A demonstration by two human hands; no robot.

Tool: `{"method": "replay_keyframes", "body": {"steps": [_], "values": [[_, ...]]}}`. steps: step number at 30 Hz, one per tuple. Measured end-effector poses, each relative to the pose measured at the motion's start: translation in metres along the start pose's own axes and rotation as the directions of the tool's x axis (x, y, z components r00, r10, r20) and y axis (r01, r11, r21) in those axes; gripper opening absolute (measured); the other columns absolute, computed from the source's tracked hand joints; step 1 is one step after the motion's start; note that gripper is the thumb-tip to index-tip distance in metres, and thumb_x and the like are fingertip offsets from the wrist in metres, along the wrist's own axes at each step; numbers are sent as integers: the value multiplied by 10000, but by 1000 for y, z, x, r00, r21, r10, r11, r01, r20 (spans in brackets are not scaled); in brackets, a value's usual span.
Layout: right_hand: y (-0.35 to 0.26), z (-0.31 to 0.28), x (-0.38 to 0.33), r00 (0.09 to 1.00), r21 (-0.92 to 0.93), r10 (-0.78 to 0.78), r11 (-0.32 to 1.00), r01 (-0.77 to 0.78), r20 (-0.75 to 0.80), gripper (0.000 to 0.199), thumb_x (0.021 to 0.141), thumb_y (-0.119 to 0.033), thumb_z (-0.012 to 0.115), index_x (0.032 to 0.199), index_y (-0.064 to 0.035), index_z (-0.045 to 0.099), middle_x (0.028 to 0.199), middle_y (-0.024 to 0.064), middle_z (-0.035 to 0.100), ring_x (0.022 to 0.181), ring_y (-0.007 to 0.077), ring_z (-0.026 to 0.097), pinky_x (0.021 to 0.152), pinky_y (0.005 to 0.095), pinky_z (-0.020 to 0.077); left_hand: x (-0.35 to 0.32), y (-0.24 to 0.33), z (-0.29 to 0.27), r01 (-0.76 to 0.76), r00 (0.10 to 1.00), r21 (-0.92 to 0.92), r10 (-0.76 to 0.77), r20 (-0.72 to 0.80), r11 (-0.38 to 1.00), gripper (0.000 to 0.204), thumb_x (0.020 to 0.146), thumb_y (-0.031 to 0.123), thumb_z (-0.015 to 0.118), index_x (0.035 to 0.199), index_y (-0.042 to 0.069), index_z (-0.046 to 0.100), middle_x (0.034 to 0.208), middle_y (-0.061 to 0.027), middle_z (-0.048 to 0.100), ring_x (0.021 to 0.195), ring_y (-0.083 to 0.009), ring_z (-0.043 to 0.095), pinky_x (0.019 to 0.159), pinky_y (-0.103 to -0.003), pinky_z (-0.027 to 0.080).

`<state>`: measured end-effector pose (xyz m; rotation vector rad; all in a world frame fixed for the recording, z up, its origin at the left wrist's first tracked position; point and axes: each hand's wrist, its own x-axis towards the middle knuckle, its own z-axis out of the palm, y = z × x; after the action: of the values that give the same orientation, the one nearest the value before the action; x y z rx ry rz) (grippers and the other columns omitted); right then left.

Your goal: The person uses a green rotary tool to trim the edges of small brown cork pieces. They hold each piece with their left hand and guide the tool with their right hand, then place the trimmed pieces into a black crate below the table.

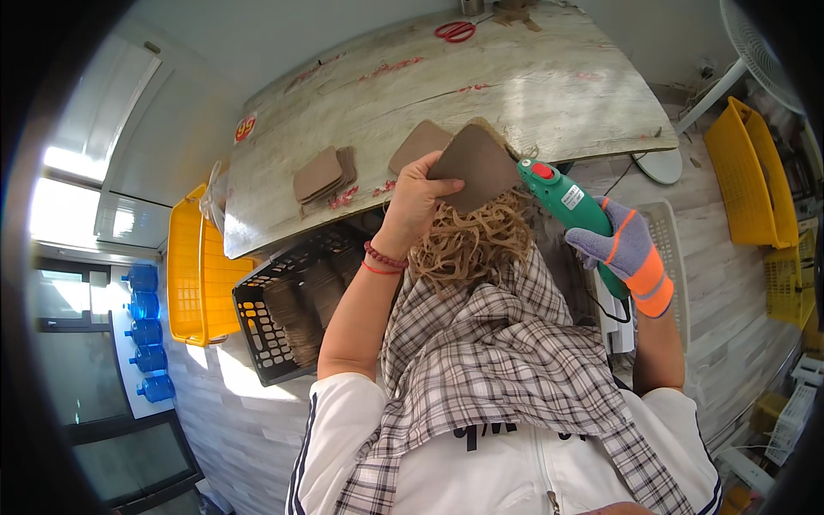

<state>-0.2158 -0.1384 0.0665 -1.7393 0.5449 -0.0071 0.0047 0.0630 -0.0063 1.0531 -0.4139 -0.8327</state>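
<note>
My bare left hand [412, 204] pinches a dark brown square pad [482, 170] with rounded corners, thumb on top. A lighter fringe shows along the pad's far edge. My right hand [633, 253], in a grey and orange glove, is wrapped round a green electric cutter [566, 199] with a red button. The cutter's head is close to the pad's right edge; whether they touch I cannot tell. Curly brown strips of trimmings [476, 236] are heaped on my lap below the pad. Another brown pad [419, 146] lies on the table just behind my left hand.
A small stack of brown pads [324, 174] lies on the worn wooden table [360, 103], with red scissors [455, 32] at its far side. A black crate [249, 326] full of pads stands at my left, beside a yellow basket [184, 283]. The cutter's cord [605, 313] hangs at my right.
</note>
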Motion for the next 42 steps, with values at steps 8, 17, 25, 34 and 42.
{"method": "replay_keyframes", "body": {"steps": [8,17,25,34,42], "values": [[-10,19,12,1000,16,6,1000,-6,30,464,764,-253,770,1079,21,568,729,29,622,527,67,527,495,220,436,-17,5,3,163,986,26,-162,-24,986,383,755,-115,616,1127,-22,603,997,-62,663,885,-143,619,799,-273,499],[-12,22,18,993,26,41,999,-45,114,413,775,-214,758,1054,29,574,709,23,606,524,65,524,479,213,433,-25,31,-19,-5,987,375,66,-149,927,248,721,-60,675,924,48,581,866,-19,634,775,-90,579,701,-234,463],[-8,30,26,977,1,44,999,-45,207,427,749,-252,786,1019,20,597,677,20,596,532,67,531,473,220,446,-26,34,-44,-70,978,206,108,-177,976,191,762,-41,691,930,23,626,843,-32,666,743,-109,616,706,-248,502],[-10,41,34,969,-102,41,995,-17,243,428,733,-281,803,988,2,609,652,18,591,521,66,530,475,226,436,-25,36,-39,8,997,362,20,-73,932,177,727,-32,704,888,10,643,802,-38,658,721,-98,614,667,-233,501],[-20,55,46,956,-160,48,987,-1,289,418,743,-279,798,991,-2,606,650,12,589,508,54,511,473,216,416,-26,34,-36,40,998,548,-63,23,836,321,716,-37,704,1013,31,602,882,-27,655,835,-87,601,740,-218,477]]}}
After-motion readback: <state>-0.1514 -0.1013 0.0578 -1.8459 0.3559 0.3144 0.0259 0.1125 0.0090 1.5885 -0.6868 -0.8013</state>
